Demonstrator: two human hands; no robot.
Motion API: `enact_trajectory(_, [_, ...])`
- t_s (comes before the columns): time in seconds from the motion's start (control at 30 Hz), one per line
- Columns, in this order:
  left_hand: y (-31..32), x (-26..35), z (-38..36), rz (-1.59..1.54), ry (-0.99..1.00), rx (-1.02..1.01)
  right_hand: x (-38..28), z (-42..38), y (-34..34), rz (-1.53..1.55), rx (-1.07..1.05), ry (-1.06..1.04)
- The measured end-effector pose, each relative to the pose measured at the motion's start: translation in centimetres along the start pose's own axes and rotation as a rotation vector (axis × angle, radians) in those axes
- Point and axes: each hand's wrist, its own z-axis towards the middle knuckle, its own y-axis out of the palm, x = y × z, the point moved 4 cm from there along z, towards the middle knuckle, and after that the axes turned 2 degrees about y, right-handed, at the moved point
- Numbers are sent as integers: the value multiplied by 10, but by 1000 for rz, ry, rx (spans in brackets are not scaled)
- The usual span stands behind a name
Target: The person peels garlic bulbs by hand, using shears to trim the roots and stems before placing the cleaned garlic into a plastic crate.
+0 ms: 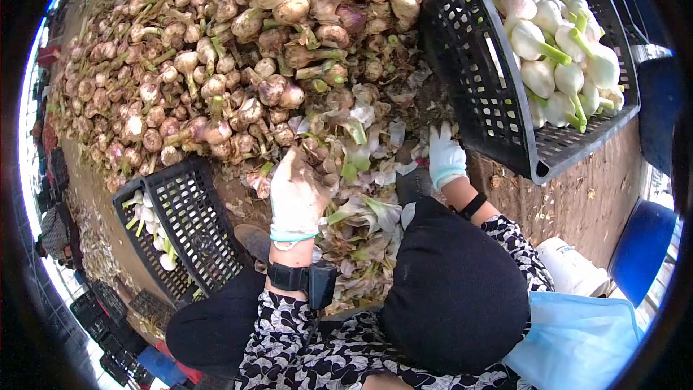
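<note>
My left hand [297, 193], in a white glove soiled at the fingers, reaches into the near edge of a heap of garlic bulbs [238, 94]. Its fingers are curled, and brownish papery skins lie against them; what they hold, if anything, is hidden. My right hand [445, 155], also gloved, is open beside the black crate, fingers stretched out over loose husks. Between the hands, peeled garlic skins [368, 209] litter the ground. The bulbs in the heap are unpeeled, brown and purplish, several with cut green stems.
A large black crate [498, 101] at the upper right holds clean white garlic [556, 50]. Another black crate [206, 224] at the lower left contains smaller white bulbs. Blue barrels [642, 253], a white bucket [570, 267] and a blue face mask [577, 332] are to the right.
</note>
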Motion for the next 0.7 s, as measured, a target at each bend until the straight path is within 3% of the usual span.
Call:
enact_trajectory(0.17, [-10, -3, -1, 63, 7, -4, -10, 11, -53, 249, -263, 25])
enact_trajectory(0.23, [-17, -7, 5, 297, 88, -142, -35, 4, -89, 611, -168, -183])
enact_trajectory(0.27, [-19, -12, 4, 149, -49, -60, -48, 3, -108, 876, -88, -324])
enact_trajectory(0.3, [-8, -14, 0, 368, 66, -80, -59, 3, -126, 1142, 0, -469])
enact_trajectory(0.37, [29, -18, -15, 212, -113, -120, -76, 3, -157, 1202, 46, -710])
enact_trajectory(0.4, [21, -20, -10, 266, -25, -96, -83, 1, -161, 1151, 14, -796])
enact_trajectory(0.43, [21, -14, -8, 482, 96, -377, -88, -3, -171, 1127, -3, -878])
enact_trajectory(0.53, [36, -9, -13, 536, 174, -271, -89, -2, -163, 1094, 1, -915])
enact_trajectory(0.6, [36, -5, -15, 453, 325, -191, -73, 2, -174, 1358, 53, -878])
enact_trajectory(0.63, [38, -5, -15, 456, 325, -191, -63, 9, -171, 1300, 223, -873])
enact_trajectory(0.7, [40, -1, -19, 647, 507, -58, -53, 17, -128, 2077, -775, -131])
